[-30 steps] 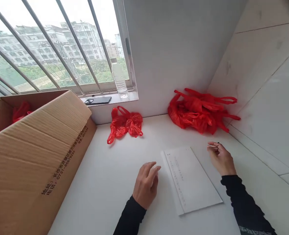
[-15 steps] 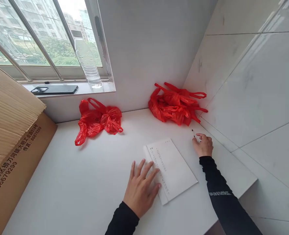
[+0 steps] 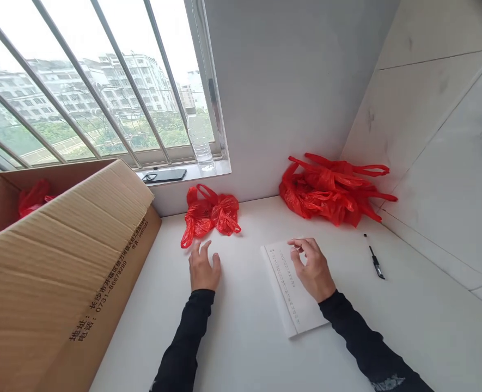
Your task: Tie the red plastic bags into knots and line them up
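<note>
My left hand (image 3: 203,267) is stretched forward over the white table (image 3: 244,337), fingers apart, just short of a small knotted red plastic bag (image 3: 210,214). It holds nothing. My right hand (image 3: 312,266) hovers over a white sheet of paper (image 3: 287,296) with printed lines, fingers loosely curled and empty. A black pen (image 3: 376,263) lies on the table to the right of that hand, with its small cap a little beyond it.
A pile of red plastic bags (image 3: 333,188) sits in the back right corner against the tiled wall. A large open cardboard box (image 3: 61,267) with red bags inside stands at the left. A phone (image 3: 164,175) and a water bottle (image 3: 199,136) rest on the window sill.
My right hand left the pen on the table and moved left over the paper. My left hand lifted off the paper's edge and reached forward toward the small red bag.
</note>
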The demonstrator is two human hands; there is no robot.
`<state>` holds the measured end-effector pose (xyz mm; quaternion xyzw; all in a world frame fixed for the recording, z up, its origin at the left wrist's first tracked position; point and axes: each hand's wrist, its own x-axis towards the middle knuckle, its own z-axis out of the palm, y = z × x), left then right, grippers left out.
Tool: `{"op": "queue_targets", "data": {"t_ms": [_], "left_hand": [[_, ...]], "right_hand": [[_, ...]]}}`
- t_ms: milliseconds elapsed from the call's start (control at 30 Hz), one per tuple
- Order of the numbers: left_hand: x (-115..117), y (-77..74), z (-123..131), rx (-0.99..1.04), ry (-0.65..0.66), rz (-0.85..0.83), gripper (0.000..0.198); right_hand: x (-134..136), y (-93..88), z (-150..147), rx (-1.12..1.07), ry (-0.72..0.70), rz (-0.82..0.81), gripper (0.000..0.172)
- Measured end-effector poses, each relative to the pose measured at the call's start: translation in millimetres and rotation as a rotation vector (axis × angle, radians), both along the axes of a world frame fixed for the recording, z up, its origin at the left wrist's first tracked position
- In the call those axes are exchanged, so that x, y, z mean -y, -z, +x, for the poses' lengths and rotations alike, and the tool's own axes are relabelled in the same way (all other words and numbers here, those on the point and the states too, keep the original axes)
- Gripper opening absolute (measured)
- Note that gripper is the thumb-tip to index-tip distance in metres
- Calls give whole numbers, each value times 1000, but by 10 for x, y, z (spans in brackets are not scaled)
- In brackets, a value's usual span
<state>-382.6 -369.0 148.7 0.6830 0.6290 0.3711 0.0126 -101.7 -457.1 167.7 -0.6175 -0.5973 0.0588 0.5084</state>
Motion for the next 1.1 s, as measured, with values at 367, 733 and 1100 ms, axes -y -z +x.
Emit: {"op": "queue_targets", "data": {"t_ms": [367,733,1100], "left_hand": [[-604,-19,-583,-154,-247,-228,49],[-795,-101,-304,-239,-196,-325,52],[-778,-324,-468,-181,-392,-215,38]], "right_hand": [[86,153,-280,-91,-212,-132,21],[85,130,-295,-176,-250,-205,21],[74,134,-302,-193,-280,-215,21]]}}
